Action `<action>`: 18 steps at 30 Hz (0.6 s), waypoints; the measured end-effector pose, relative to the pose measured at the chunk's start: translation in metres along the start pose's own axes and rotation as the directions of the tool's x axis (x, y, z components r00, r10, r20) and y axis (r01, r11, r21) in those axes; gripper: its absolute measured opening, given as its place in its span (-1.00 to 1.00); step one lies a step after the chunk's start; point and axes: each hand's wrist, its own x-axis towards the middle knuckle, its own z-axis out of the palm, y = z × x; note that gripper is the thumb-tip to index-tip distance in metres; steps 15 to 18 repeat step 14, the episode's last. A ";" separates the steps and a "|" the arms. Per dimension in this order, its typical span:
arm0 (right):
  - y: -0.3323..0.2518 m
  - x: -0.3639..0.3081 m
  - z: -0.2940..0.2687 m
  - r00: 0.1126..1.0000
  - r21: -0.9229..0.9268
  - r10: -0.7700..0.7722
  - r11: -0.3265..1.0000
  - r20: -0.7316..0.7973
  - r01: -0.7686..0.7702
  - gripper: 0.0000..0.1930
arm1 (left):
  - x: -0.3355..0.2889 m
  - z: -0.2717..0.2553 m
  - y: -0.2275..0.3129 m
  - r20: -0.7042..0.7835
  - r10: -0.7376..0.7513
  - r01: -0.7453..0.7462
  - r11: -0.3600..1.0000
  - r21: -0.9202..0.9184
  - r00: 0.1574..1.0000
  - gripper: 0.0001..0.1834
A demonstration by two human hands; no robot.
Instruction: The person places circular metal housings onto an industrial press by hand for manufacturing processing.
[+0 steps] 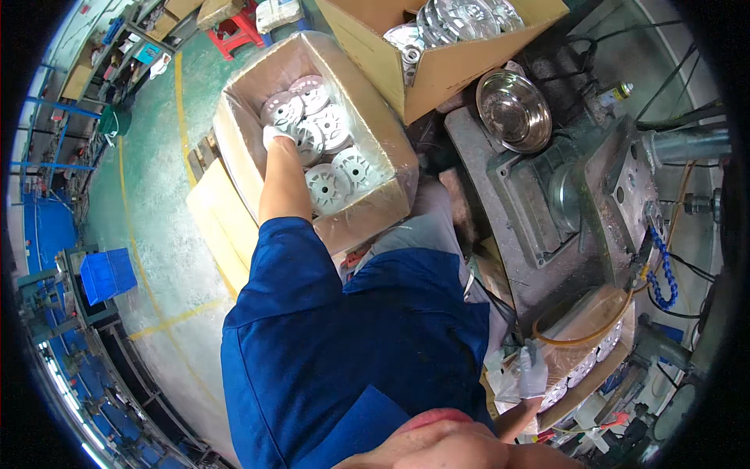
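Note:
My left hand [279, 136], in a white glove, reaches down into a plastic-lined cardboard box [226, 125]. Its fingers are closed at the edge of a tilted silver metal disc [308, 143]; the fingertips are partly hidden. Around it in the box lie several more round slotted discs [326, 187], each with a centre hole. Over at the lower right, my gloved right hand [533, 372] has its fingers stretched out and nothing visible in it. Beside that hand is a long box [587, 367] with rows of metal parts and plastic lining.
A taller open carton [453, 78] of stacked discs stands beyond the first box. On the right is a grey machine table [539, 273] with a shiny metal bowl [513, 109], a fixture and a blue jointed hose [662, 270]. A blue bin [108, 276] sits at left.

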 end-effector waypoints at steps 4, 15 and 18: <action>0.025 0.004 0.014 0.995 0.044 -0.092 0.995 -0.050 0.094 -0.62 | 0.100 0.044 -0.014 0.283 0.180 -0.213 0.973 0.091 0.942 -0.68; 0.016 0.014 0.016 0.997 -0.161 -0.062 0.985 -0.038 0.055 -0.55 | 0.037 0.003 -0.019 0.073 0.158 -0.154 0.986 -0.063 0.985 -0.31; 0.016 0.014 0.016 0.997 -0.161 -0.062 0.985 -0.038 0.055 -0.55 | 0.037 0.003 -0.019 0.073 0.158 -0.154 0.986 -0.063 0.985 -0.31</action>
